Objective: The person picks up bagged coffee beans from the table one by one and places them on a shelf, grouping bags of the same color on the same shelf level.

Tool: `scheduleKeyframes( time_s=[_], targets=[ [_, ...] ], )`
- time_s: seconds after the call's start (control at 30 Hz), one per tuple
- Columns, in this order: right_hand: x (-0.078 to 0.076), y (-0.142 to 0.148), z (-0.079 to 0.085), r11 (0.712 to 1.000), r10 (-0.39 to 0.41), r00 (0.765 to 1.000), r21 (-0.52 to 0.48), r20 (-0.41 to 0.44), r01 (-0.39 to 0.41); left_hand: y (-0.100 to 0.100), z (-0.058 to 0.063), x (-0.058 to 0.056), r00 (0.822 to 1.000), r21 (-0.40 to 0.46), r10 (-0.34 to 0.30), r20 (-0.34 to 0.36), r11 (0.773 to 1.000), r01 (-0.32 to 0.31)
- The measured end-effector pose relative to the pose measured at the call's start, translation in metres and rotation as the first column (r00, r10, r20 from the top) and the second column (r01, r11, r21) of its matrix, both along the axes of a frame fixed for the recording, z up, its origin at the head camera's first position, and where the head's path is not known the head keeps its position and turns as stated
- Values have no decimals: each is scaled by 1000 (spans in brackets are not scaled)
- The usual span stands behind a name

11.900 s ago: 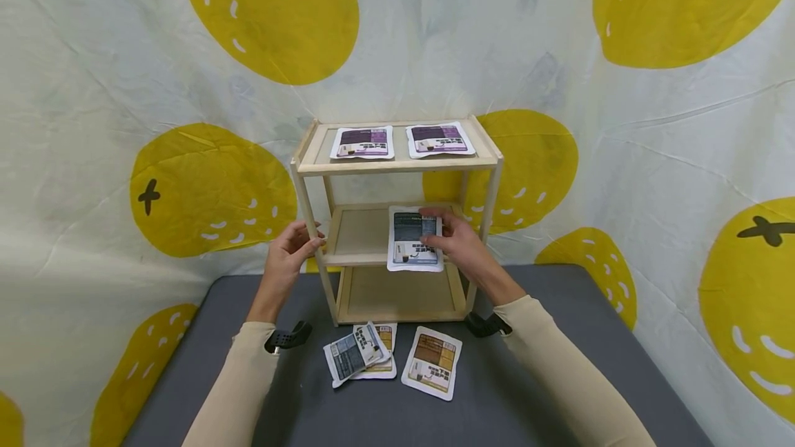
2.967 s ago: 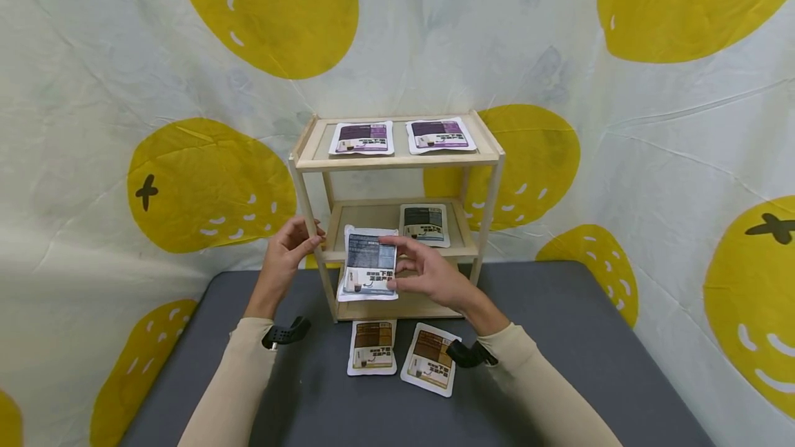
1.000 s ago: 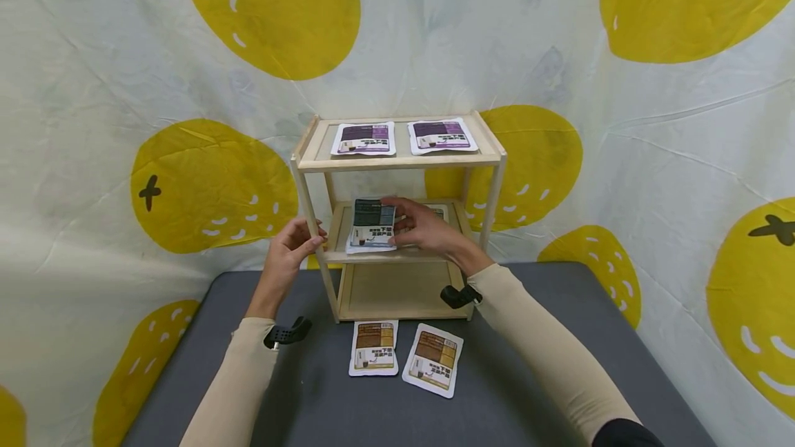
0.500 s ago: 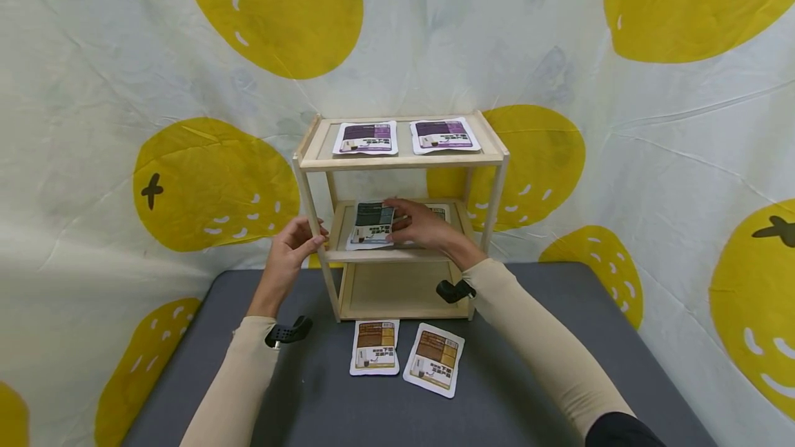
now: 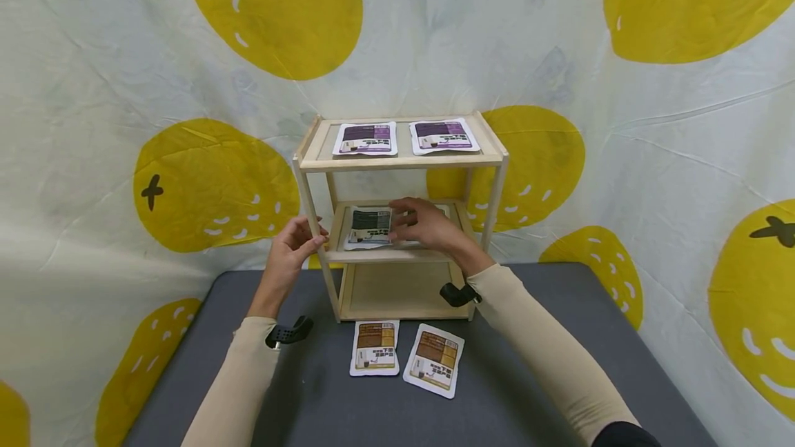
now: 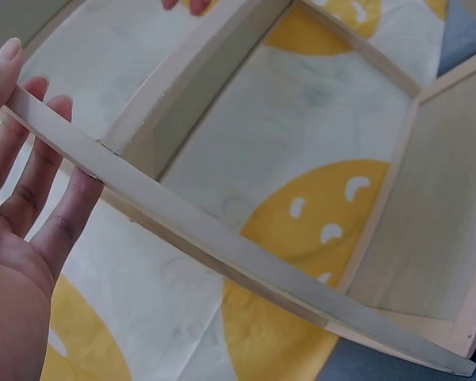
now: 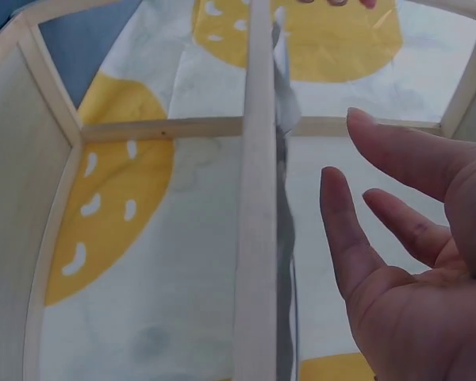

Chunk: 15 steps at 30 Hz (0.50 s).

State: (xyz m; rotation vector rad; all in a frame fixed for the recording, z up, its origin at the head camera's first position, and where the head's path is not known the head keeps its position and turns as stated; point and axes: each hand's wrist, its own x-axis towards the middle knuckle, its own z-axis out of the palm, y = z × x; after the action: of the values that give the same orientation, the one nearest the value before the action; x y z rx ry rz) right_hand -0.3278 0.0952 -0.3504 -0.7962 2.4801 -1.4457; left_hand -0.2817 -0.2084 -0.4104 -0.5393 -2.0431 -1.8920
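Observation:
My left hand (image 5: pixel 290 243) holds the left front post (image 6: pixel 166 206) of a three-tier wooden shelf rack (image 5: pixel 404 256), thumb on one side and fingers on the other. On the left of the middle tier lies a flat white-edged packet (image 5: pixel 370 227) with a dark blue-green label. Just right of it is my right hand (image 5: pixel 425 226). In the right wrist view its thumb and fingers (image 7: pixel 345 226) are spread apart with nothing between them. A second packet (image 5: pixel 444 210) lies on the same tier, mostly hidden behind that hand.
Two purple-labelled packets, a left one (image 5: pixel 366 138) and a right one (image 5: pixel 444 135), lie on the top tier. Two brown-labelled packets, one straight (image 5: pixel 375 348) and one slanted (image 5: pixel 434 361), lie on the dark grey table (image 5: pixel 348 412) before the rack. A patterned cloth hangs behind.
The second blue-labelled packet has gone from the table to the left of the middle tier. Since half a second ago, my right hand has let go of it. My left hand stays on the post.

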Motion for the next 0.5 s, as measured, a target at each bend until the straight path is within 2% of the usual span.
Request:
scheduleKeyframes(
  time_s=[0.23, 0.5],
  targets=[
    [14, 6, 3, 994, 68, 998, -84, 9, -67, -1, -2, 0, 1000, -18, 12, -5, 1000, -12],
    [23, 14, 3, 985, 160, 986, -79, 46, -156, -2, -2, -1, 1000, -28, -1, 12, 1000, 2]
  ],
)
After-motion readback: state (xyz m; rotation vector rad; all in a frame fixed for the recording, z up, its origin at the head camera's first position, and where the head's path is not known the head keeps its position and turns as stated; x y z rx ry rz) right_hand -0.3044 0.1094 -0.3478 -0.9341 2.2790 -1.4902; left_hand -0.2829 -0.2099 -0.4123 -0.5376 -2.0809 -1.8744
